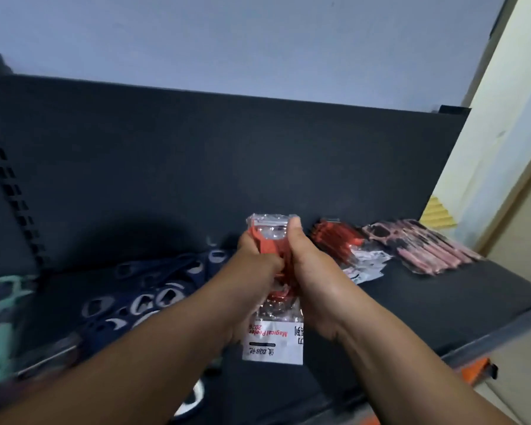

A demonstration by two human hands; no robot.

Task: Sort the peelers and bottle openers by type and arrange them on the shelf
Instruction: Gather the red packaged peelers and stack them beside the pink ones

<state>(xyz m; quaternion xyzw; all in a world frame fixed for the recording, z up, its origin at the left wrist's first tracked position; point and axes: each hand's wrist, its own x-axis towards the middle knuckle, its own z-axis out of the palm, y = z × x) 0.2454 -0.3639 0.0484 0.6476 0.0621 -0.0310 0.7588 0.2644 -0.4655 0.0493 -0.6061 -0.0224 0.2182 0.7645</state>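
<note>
Both hands (292, 271) gripping red bagged peelers (273, 259), white printed label, over shelf (442, 302)

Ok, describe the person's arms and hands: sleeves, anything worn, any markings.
Both forearms are bare to the frame edge, no sleeves showing. The left hand and right hand have no gloves; no watch or bracelet at either wrist. The fingers are too blurred to rule out rings.

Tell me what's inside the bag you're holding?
A red peeler shows through the clear bag. The left hand and right hand cover its middle, so the count is hidden.
</note>
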